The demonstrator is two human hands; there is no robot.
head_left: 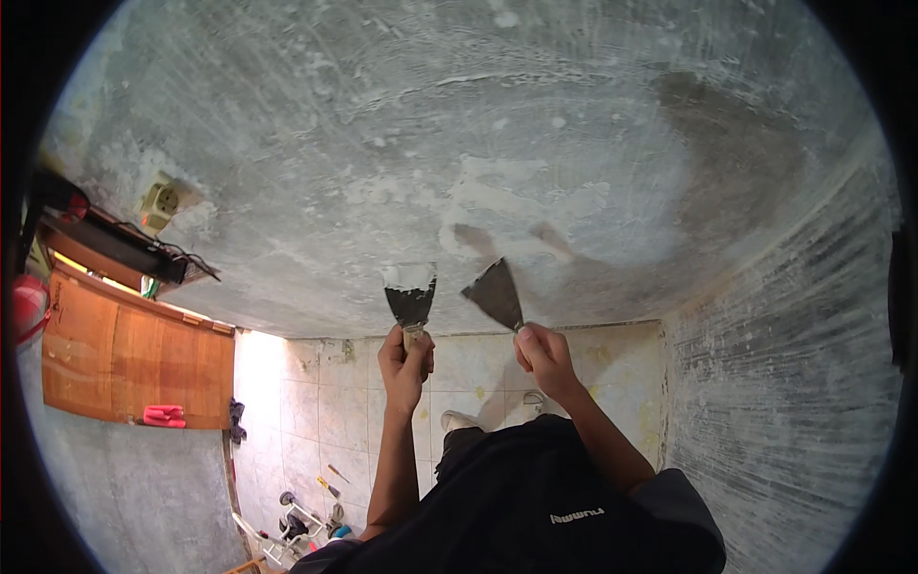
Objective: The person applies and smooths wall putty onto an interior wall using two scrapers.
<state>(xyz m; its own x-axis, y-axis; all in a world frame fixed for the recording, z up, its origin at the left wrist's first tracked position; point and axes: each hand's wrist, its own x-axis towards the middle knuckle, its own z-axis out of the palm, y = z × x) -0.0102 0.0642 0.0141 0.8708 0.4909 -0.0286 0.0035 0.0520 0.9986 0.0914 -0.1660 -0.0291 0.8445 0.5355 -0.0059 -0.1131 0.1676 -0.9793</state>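
In my left hand (405, 367), the fingers wrap round the pale handle of a putty knife (409, 304), blade up, with white putty along its wide edge. My right hand (545, 360) grips a second putty knife (496, 296), whose dark blade tilts up and to the left and shows little or no putty. The two blades are apart, side by side in front of the grey wall (402, 163). Fresh pale putty patches (516, 196) mark the wall just beyond the blades, with smeared streaks around them. I cannot tell whether either blade touches the wall.
A power socket (163, 201) with a dark shelf and cable (124, 244) is at the left. Below it stands a wooden door (134, 349) with a red cloth (163, 416). Tools and a white-framed object (277, 550) lie on the tiled floor (330, 402). Another streaked wall (765, 402) rises right.
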